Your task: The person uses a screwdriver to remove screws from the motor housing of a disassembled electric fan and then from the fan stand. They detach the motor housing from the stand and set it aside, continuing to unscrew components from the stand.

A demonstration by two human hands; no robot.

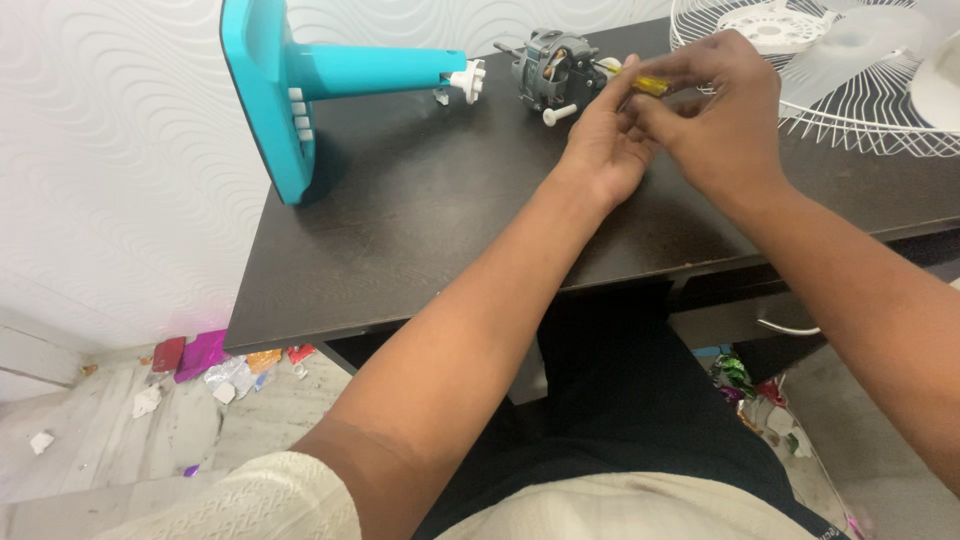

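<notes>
From the head view, both hands met over the far right part of the dark counter (420,230), just beside the grey motor (556,68). The right hand (722,110) came in from the right and closed its grip on a small yellow-handled tool (648,86) — likely a screwdriver, though most of it was hidden by the fingers. The left hand (603,140) lay under and just left of it, fingers curled up against the tool; whether it actually pinched the tool or only steadied it, I could not tell.

The motor lay up and to the left of the grip, very near, with its shaft running roughly left to right. The tool's handle ran nearly the same way, its hidden tip end turned toward the motor. The left hand was the nearer of the two to the motor's white knob (558,114).

Further left the teal fan stand (300,80) lay on its side, neck pointing right, its white end (468,80) just short of the motor — little room between them. To the right a white wire fan guard (860,110) lay close behind the right hand, so that side was crowded. Open counter lay toward the near edge, below the hands. Scraps of coloured foil (215,360) littered the floor (120,440) at the left.
</notes>
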